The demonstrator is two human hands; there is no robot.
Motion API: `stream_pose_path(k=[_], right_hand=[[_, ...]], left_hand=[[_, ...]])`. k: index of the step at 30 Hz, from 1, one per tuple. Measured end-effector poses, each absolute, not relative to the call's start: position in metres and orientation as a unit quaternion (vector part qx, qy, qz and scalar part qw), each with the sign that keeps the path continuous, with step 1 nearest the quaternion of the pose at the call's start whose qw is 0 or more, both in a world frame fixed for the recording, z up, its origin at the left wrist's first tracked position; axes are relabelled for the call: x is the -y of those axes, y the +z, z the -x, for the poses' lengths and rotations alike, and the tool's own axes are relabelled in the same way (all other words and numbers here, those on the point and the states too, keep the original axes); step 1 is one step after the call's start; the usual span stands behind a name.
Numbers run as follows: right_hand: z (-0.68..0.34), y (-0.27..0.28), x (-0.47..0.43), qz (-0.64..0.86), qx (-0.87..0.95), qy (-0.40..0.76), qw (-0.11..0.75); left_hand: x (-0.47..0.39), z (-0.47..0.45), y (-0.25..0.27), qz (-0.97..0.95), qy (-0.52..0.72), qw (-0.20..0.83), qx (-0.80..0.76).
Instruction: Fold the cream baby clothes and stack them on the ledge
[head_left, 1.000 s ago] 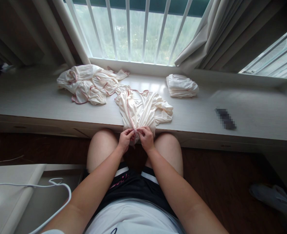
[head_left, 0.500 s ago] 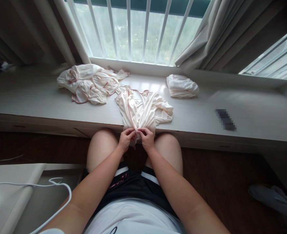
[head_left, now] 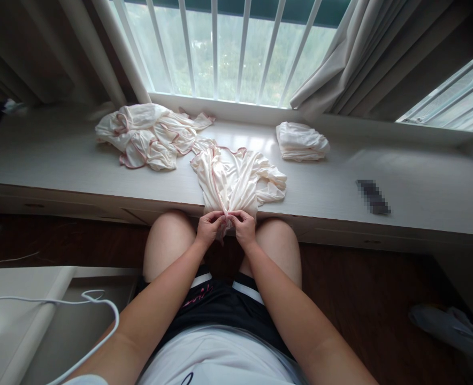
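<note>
1. At a pale window counter [head_left: 63,155], you sit beneath a barred window [head_left: 226,59], a left curtain [head_left: 60,53] and a right curtain [head_left: 360,64] to either side.
2. A rumpled heap of cream cloth [head_left: 146,133] with pink trim crowds the far left corner of the garment [head_left: 238,179] before you; whether the two overlap is unclear.
3. Beyond it to the right sits a folded white stack [head_left: 302,142], apart from the garment; farther right lies a dark, pixelated object [head_left: 373,197].
4. Your left knee [head_left: 168,243] and right knee [head_left: 277,243] flank the garment's near end, while a white cable [head_left: 116,321] loops beside your left forearm [head_left: 152,310].
5. The cream garment lies on the counter's front part, its near end draped over the edge between your knees. Its long axis runs from window to lap, a pink-trimmed edge toward the window, a loose fold spreading right.
6. Your left hand [head_left: 210,226] and right hand [head_left: 243,226] meet at the near end, thumbs and fingers pinched on the cloth, creases converging there.
</note>
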State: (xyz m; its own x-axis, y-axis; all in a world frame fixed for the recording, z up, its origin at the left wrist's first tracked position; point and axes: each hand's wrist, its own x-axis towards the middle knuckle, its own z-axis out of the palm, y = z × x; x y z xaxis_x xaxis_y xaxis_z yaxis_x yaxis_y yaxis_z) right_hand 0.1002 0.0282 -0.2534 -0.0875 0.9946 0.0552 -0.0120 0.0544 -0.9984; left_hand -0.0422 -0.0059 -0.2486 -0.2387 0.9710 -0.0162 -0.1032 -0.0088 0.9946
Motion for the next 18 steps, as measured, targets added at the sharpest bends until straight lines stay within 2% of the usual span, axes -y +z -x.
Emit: stream_pose_path(k=[9,18], right_hand=[[-0.1021,-0.2559,-0.0304,0.451,0.528,0.531,0.487],[-0.1029,-0.2574,-0.0316,0.444,0.514,0.558,0.478]], left_hand=[[0.0081,0.0435,-0.2434,-0.458,0.564,0.412,-0.55],[0.0077,0.047,-0.2438,-0.473,0.551,0.409,-0.552]])
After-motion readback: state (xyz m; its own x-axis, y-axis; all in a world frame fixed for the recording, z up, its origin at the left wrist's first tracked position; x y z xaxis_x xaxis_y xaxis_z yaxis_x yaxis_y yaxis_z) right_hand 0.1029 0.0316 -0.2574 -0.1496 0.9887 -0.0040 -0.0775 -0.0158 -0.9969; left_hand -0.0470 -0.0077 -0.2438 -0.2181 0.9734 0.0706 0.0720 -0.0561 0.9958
